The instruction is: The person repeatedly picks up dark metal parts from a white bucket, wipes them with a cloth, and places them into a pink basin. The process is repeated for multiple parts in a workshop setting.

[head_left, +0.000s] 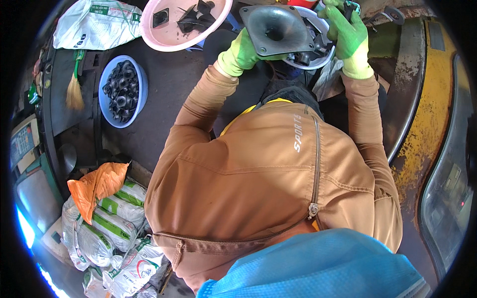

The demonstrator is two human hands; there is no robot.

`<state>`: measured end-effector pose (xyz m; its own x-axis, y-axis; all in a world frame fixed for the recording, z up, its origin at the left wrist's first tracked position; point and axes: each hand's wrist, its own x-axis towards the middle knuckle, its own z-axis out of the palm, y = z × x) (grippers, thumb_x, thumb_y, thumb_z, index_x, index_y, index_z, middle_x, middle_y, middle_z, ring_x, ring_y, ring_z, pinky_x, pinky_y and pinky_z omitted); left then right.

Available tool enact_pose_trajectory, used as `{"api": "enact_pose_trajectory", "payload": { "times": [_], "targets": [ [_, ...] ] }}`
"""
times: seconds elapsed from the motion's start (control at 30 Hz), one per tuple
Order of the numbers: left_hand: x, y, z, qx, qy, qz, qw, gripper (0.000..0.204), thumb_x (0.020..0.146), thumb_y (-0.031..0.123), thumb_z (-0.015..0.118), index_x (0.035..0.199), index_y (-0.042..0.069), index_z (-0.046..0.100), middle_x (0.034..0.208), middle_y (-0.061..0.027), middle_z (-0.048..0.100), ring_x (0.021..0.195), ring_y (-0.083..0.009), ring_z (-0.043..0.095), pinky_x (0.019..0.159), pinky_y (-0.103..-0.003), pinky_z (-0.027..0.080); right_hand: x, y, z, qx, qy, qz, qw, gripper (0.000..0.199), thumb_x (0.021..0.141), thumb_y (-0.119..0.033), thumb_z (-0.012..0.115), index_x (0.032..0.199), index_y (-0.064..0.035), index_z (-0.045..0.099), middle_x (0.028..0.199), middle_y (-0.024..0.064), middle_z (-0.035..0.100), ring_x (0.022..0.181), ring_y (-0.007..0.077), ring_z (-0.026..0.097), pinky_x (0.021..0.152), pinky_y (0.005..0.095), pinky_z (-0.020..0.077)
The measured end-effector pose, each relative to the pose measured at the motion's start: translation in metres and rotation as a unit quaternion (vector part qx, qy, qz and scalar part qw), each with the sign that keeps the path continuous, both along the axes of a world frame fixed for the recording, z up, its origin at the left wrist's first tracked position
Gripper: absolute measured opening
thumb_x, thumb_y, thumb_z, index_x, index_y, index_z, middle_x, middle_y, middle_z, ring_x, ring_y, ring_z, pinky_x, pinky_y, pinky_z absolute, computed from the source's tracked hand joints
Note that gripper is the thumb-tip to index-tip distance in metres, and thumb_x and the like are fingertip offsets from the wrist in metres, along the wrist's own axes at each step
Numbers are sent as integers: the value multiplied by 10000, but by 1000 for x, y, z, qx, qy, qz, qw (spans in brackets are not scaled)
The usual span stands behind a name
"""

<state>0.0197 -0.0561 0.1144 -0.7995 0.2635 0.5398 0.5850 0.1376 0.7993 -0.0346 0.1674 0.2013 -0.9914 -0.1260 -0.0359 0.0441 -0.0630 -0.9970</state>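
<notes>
Just past the brown jacket [248, 164], the left hand [239, 53] is closed on the edge of a black horn [275, 31]. Its wide mouth faces up, maybe so the hole is easy to see. The right hand [351, 40] is bent up beside it; I cannot tell how tight it grips or what it has. Just below sits a pale bowl [322, 64] of black bits [318, 48], likely kept close for easy reach. Farther off, a pink tub [171, 40] and a blue tub [142, 89] hold more black pieces [121, 92], perhaps so none roll away.
</notes>
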Motion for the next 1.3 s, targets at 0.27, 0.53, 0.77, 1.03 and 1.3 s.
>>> {"api": "enact_pose_trajectory", "payload": {
  "times": [0.27, 0.53, 0.77, 1.03, 1.3],
  "targets": [
    [5, 17, 18, 130, -128, -87, 979, 622, 741, 111, 847, 1294, 30, 575, 1171, -86, 680, 1071, -179, 645, 942, -344, 528, 18, -23, 28, 55, 66, 158, 984, 267, 869, -37, 704, 1117, -22, 605, 999, 3, 625, 907, 64, 571, 806, 224, 489],
    [10, 10, 15, -120, 80, 47, 988, 641, 742, 197, 854, 1291, 32, 567, 1179, -107, 673, 1072, -185, 651, 930, -351, 535, 17, -31, 30, 338, 216, 247, 882, 395, 758, -185, 725, 1102, -14, 630, 984, 138, 671, 888, 241, 655, 794, 344, 512],
    [-18, -22, -42, 221, -131, -20, 966, 523, 811, 166, 788, 1263, 26, 566, 1145, -82, 665, 1078, -171, 634, 921, -310, 521, -18, 0, -29, 58, 86, 34, 994, 280, 894, -92, 609, 1166, -51, 663, 858, 48, 642, 606, 111, 521, 559, 246, 402],
    [13, -108, -35, -10, 30, 364, 931, 420, 870, 148, 722, 1250, 40, 581, 1174, -89, 655, 1041, -194, 645, 894, -333, 533, -35, 61, -89, -83, -247, 78, 962, 327, 958, -369, 555, 1075, -75, 639, 734, -17, 513, 535, 85, 408, 471, 218, 314],
    [93, -167, -119, 298, -248, 514, 765, 416, 817, 163, 695, 1215, 99, 592, 1079, -81, 663, 942, -277, 629, 851, -381, 501, -42, 145, -149, -156, -321, 5, 934, 217, 1010, -231, 504, 1142, -92, 605, 831, 8, 621, 652, 128, 555, 589, 287, 473]
  ]
}}
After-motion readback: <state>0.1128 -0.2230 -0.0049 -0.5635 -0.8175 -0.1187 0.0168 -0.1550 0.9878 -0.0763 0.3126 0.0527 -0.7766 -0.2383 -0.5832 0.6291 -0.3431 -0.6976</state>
